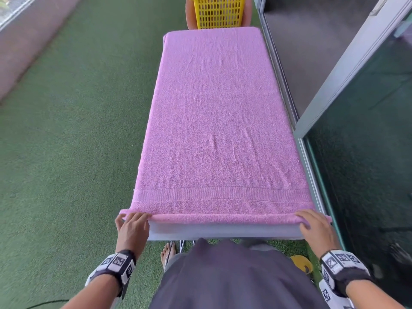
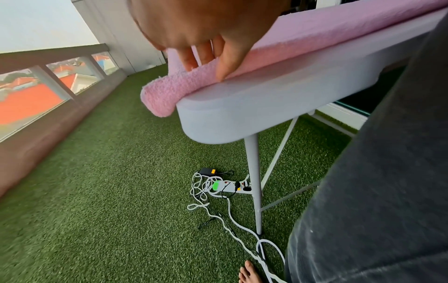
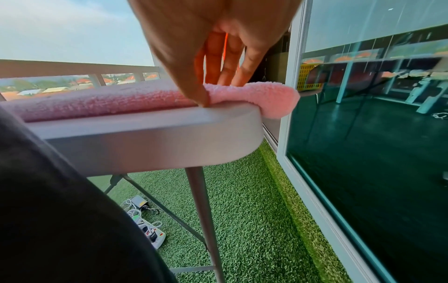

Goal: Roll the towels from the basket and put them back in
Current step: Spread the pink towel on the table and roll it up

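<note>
Item: pink towel [image 1: 218, 121], lying flat lengthwise and covering nearly the whole grey tabletop [image 1: 223, 231]; its near hem is turning over into a thin first roll along the near edge, with both ends of that roll overhanging the tabletop corners.

Item: yellow basket [image 1: 219, 12], standing beyond the far end of the tabletop, well apart from the hands; its contents are not showing.

Item: left hand [image 1: 133, 228], sitting at the near left corner. Its grip is pinching the roll, fingers [image 2: 191, 61] curling over the top and thumb pressing at the front.

Item: right hand [image 1: 316, 226], sitting at the near right corner. Its grip is likewise clamping the roll, fingers [image 3: 225, 76] lying on top and thumb tucking in underneath at the tabletop edge.

Step in hand, as judged: the rolling is only just beginning. Doing it well is calling for both hands advancing at an even pace so the roll is staying square to the long edges, keeping the first turn tight, and smoothing the small wrinkles mid-towel as the roll is reaching them. Uneven pushing is likely producing a cone.
</note>
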A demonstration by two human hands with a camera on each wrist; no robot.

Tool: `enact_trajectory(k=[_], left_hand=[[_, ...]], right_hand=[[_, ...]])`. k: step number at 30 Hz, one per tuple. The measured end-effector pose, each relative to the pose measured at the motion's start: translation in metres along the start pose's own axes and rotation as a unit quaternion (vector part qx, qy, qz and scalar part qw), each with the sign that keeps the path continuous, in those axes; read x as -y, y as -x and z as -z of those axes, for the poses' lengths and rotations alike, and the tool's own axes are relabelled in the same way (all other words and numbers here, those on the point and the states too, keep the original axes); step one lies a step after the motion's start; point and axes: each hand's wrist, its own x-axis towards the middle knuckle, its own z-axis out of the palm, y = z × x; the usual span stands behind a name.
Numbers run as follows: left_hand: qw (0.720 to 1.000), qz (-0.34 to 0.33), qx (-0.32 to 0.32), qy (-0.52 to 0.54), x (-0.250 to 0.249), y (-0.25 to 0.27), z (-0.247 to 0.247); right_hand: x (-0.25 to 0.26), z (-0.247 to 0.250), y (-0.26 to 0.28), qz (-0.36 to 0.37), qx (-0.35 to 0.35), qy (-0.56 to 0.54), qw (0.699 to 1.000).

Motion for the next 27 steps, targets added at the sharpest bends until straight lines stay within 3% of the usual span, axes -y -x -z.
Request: enact_trajectory(k=[4,7,10,13,15,17,19,24,27], left_hand=[[0.999,0.025,0.026,-0.009,-0.004,-0.013,0.009],[0.996,0.049,0.075,-0.020,-0.005,-0.026,0.012],[0.996,0.059,0.055,-0.034,-0.003,-0.034,0.014],[0.999,0.038,0.010,-0.001,-0.009,-0.032,0.013],[0.997,-0.004,0.012,0.075,-0.011,-0.021,0.003],[0.992,-0.042,0.029,0.112,-0.007,-0.009,-0.008],[0.992,-0.066,0.023,0.106,-0.005,-0.005,-0.013],[0.991,-0.056,-0.034,0.117,-0.010,-0.015,-0.016],[0.992,-0.038,-0.038,0.115,-0.007,-0.023,-0.019]], right_hand=[[0.003,0.010,-0.001,0.009,-0.027,0.078,0.997],[0.011,0.019,-0.007,-0.003,-0.005,0.151,0.989],[0.009,0.015,-0.013,-0.029,0.022,0.153,0.988],[0.012,0.014,-0.005,-0.043,-0.057,0.115,0.991],[0.014,0.009,0.002,-0.014,-0.073,0.040,0.996],[0.010,-0.002,0.013,0.034,-0.036,-0.027,0.998],[0.002,-0.008,0.020,0.065,-0.007,0.007,0.998],[0.001,-0.004,0.016,-0.011,-0.030,0.103,0.994],[-0.003,-0.006,0.004,0.052,-0.044,0.065,0.996]])
